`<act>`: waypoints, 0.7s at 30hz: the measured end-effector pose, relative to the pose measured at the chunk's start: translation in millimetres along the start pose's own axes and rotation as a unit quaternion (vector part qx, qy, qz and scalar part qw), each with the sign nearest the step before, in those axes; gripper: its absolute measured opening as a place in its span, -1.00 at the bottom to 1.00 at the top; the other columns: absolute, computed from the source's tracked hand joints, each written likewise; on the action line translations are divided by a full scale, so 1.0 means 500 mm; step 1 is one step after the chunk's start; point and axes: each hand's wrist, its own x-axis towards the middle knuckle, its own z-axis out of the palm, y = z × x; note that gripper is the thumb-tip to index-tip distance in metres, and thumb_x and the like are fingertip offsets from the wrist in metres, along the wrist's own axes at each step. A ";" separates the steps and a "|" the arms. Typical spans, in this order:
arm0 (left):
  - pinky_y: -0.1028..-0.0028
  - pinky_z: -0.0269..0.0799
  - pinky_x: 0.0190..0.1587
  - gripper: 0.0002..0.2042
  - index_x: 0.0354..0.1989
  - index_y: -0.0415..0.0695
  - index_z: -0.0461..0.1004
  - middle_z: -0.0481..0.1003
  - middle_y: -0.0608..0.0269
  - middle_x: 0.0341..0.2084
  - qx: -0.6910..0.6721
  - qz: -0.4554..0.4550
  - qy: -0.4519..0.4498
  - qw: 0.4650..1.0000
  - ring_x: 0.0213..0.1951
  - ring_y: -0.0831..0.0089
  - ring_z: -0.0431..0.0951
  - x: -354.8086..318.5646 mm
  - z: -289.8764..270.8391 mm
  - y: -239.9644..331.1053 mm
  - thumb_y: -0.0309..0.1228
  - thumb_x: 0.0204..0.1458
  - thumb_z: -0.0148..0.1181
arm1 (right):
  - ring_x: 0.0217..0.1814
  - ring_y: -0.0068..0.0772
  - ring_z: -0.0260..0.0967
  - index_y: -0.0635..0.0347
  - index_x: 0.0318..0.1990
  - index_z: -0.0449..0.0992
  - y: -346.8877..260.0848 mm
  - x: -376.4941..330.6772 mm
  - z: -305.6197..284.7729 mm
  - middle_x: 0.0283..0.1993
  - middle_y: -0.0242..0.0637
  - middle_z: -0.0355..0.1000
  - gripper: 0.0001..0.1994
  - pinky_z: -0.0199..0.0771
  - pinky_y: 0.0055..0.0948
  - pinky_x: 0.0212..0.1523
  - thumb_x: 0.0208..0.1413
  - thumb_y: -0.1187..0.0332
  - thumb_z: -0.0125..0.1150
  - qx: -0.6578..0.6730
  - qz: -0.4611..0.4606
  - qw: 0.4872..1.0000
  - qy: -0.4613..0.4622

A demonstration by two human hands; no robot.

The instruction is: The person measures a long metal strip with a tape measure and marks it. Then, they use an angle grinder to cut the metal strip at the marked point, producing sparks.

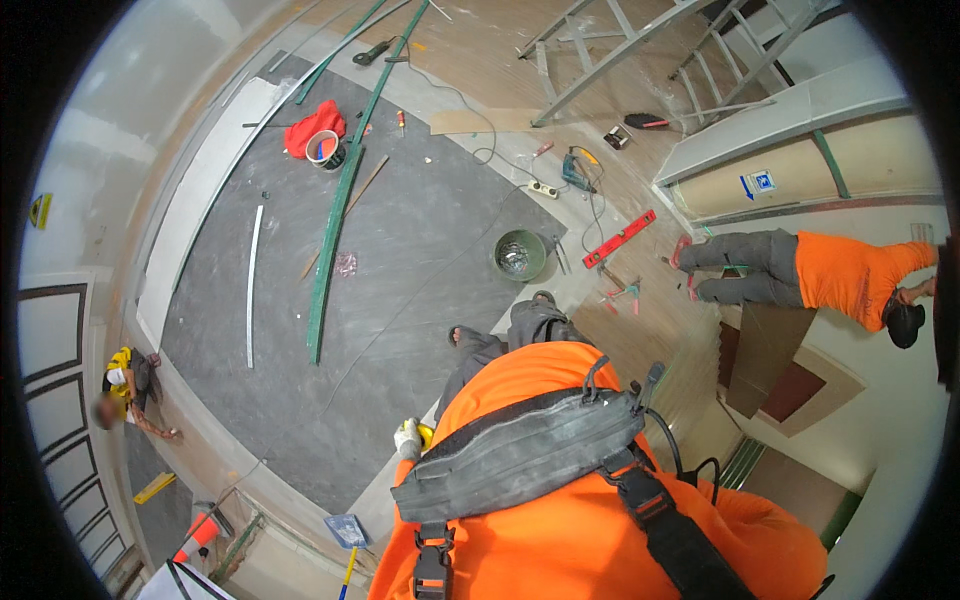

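the gloved left hand (408, 440) seems curled round a yellow object (427, 436) beside the wearer's orange shirt (560, 545), probably held close for steadiness; partly hidden, its direction and long axis can't be told. rightward, a green bucket (538, 252) probably groups small pieces (514, 260). the right hand isn't visible; its state can't be told.

On the floor (420, 240) before you, a red level (620, 238) is lying near a drill (574, 172) and a green bucket (541, 260). Farther off, a red cloth (300, 135) is resting beside a second bucket (331, 161), while a ladder (618, 59) is standing toward your right.
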 end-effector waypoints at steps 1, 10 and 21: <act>0.24 0.47 -0.31 -0.63 -0.32 -0.28 0.61 0.59 0.11 -0.47 0.071 0.041 0.014 0.997 -0.42 0.32 0.56 -0.010 -0.006 0.046 -0.14 0.03 0.28 | 0.00 -0.09 0.59 0.21 0.01 0.62 0.007 -0.004 -0.011 0.00 -0.04 0.62 -0.63 0.56 -0.19 0.07 0.16 0.15 0.30 -0.007 0.008 1.000 0.004; 0.29 0.50 -0.29 -0.75 -0.28 -0.24 0.60 0.60 0.19 -0.44 -0.152 0.051 0.038 0.986 -0.41 0.39 0.55 -0.012 -0.057 0.159 -0.26 0.12 0.28 | 0.01 -0.10 0.59 0.23 0.01 0.62 -0.137 0.167 -0.123 0.01 -0.03 0.61 -0.62 0.55 -0.21 0.08 0.17 0.15 0.31 -0.118 -0.096 0.988 0.011; 0.11 0.54 -0.07 -0.44 -0.08 -0.27 0.64 0.66 -0.16 -0.21 0.054 -0.059 -0.043 0.996 -0.13 0.03 0.67 -0.097 -0.030 -0.065 0.03 -0.02 0.26 | 0.06 -0.24 0.55 0.31 0.07 0.58 -0.461 0.285 -0.193 0.03 -0.05 0.61 -0.64 0.48 -0.31 0.17 0.25 0.24 0.28 0.158 -0.240 0.958 -0.016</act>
